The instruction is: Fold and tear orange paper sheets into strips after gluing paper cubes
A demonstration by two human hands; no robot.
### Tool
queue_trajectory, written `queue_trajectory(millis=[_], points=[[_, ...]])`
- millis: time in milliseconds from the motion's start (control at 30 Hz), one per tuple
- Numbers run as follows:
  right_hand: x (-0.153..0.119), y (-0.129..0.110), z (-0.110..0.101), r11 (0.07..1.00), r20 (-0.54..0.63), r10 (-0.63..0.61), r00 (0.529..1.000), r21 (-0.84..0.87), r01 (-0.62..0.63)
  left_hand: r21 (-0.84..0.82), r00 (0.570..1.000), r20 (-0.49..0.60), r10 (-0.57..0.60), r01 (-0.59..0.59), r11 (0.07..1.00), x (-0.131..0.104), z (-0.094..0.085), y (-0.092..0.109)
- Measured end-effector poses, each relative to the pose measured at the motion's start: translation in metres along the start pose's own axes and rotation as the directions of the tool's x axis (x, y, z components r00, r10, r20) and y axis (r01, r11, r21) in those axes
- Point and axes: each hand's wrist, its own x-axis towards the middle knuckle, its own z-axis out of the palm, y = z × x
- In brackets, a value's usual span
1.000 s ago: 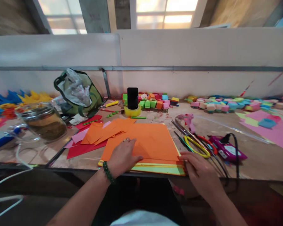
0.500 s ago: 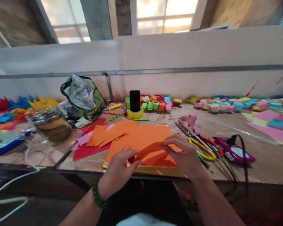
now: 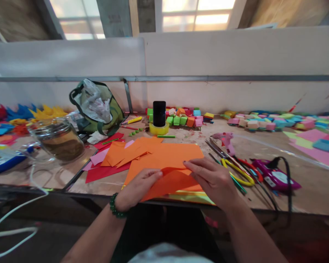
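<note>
Between my two hands is a folded piece of orange paper [image 3: 170, 179], held just over a stack of orange sheets [image 3: 178, 151] at the table's front edge. My left hand [image 3: 138, 185], with a green bead bracelet [image 3: 116, 206] at the wrist, pinches its left end between thumb and fingers. My right hand [image 3: 212, 179] grips the right end, fingertips on the upper edge. Left of the stack lie cut orange pieces [image 3: 131, 153] over red paper [image 3: 105, 174] and pink paper [image 3: 100, 157].
To the right are scissors with yellow handles [image 3: 239, 173], a pink glue gun [image 3: 224, 140] and a purple device [image 3: 275, 175] with a black cable. Behind stand a phone [image 3: 159, 113] on a tape roll [image 3: 159, 128] and several paper cubes [image 3: 178, 120]. A glass jar [image 3: 60, 142] stands left.
The orange paper has gone from a narrow curved strip to a wider, flatter piece, its lower part tilted towards me. My left hand has shifted slightly up. The view has tipped down a little.
</note>
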Motion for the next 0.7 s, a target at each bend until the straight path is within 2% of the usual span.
queue_trajectory(millis=[100, 167, 233, 300, 367, 433, 467, 533, 600, 633, 700], points=[[-0.003, -0.001, -0.004, 0.998, -0.062, -0.052, 0.997, -0.048, 0.050, -0.154, 0.983, 0.051, -0.175, 0.181, 0.971, 0.004, 0.002, -0.003], [-0.009, 0.000, -0.008, 0.996, -0.082, -0.063, 0.995, -0.062, 0.058, -0.188, 0.974, -0.022, -0.226, 0.218, 0.958, 0.005, 0.001, -0.004], [-0.017, 0.002, -0.010, 0.996, -0.059, -0.064, 0.996, -0.059, 0.060, -0.156, 0.968, -0.088, -0.236, 0.221, 0.963, 0.003, -0.001, -0.007], [-0.028, 0.005, -0.009, 0.999, 0.017, -0.038, 0.999, -0.025, 0.039, -0.009, 0.968, -0.123, -0.217, 0.218, 0.976, 0.001, -0.003, -0.013], [-0.038, 0.008, -0.005, 1.000, 0.108, 0.013, 0.994, 0.018, -0.015, 0.221, 0.962, -0.225, -0.154, 0.204, 0.954, -0.002, -0.005, -0.020], [-0.047, 0.010, -0.001, 0.995, 0.187, 0.075, 0.979, 0.048, -0.086, 0.466, 0.939, -0.344, 0.026, 0.146, 0.873, -0.005, -0.006, -0.025], [-0.050, 0.011, 0.000, 0.991, 0.222, 0.104, 0.969, 0.060, -0.120, 0.570, 0.932, -0.334, 0.138, 0.084, 0.817, -0.006, -0.007, -0.026], [-0.052, 0.010, 0.000, 0.979, 0.287, 0.153, 0.946, 0.090, -0.186, 0.713, 0.938, -0.169, 0.301, -0.095, 0.695, -0.009, -0.009, -0.025], [-0.051, 0.009, -0.003, 0.964, 0.346, 0.196, 0.917, 0.104, -0.245, 0.756, 0.937, 0.044, 0.347, -0.259, 0.602, -0.013, -0.009, -0.020], [-0.049, 0.009, -0.004, 0.957, 0.372, 0.215, 0.903, 0.102, -0.270, 0.763, 0.930, 0.105, 0.352, -0.303, 0.572, -0.015, -0.008, -0.018], [-0.045, 0.007, -0.007, 0.947, 0.415, 0.249, 0.875, 0.085, -0.310, 0.781, 0.916, 0.143, 0.374, -0.337, 0.526, -0.019, -0.003, -0.014]])
